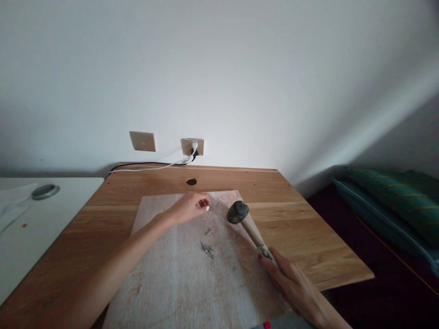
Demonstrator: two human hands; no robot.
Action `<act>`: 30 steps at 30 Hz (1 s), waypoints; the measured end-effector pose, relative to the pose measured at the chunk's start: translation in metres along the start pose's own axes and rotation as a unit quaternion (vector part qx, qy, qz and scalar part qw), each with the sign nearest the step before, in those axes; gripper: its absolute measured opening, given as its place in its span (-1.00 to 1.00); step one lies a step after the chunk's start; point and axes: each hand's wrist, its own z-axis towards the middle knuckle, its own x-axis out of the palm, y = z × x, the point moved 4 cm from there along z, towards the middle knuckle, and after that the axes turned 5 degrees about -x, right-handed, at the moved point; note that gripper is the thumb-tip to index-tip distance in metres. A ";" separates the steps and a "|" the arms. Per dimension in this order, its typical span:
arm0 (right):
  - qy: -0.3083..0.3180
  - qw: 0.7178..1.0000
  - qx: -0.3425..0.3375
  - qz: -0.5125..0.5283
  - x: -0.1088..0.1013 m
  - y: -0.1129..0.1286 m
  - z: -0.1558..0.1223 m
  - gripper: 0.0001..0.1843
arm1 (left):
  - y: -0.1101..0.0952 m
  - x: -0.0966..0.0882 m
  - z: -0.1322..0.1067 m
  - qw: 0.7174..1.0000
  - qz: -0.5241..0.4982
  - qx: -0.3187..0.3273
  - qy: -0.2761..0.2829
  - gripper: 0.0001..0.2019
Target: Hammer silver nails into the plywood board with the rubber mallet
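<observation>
My right hand (291, 283) grips the wooden handle of a mallet with a black head (238, 212), raised just above a pale plywood board (164, 283). The board lies on a wooden desk (295, 228). My left hand (190, 208) rests at the board's far part, fingers pinched together on something small, possibly a nail, too small to be sure of. Several loose nails (207, 247) lie on the board between my two hands.
A white table (41, 228) stands to the left with a round grey object (45, 191) on it. Wall sockets (192, 146) with a white cable plugged in sit behind the desk. A green cushion (394, 201) lies at the right. The desk has a cable hole (191, 182).
</observation>
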 end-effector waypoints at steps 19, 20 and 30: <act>0.004 1.000 -0.003 0.002 0.001 0.001 0.001 -0.35 | 0.015 0.017 0.004 0.991 0.102 0.010 -0.086 -0.82; 0.011 1.000 0.007 0.005 0.002 -0.001 0.000 -0.34 | 0.014 0.018 0.003 0.991 0.104 0.015 -0.079 -0.82; 0.044 0.998 -0.006 0.052 0.000 0.035 0.010 -0.40 | 0.030 0.021 0.010 0.995 0.021 -0.050 -0.088 -0.71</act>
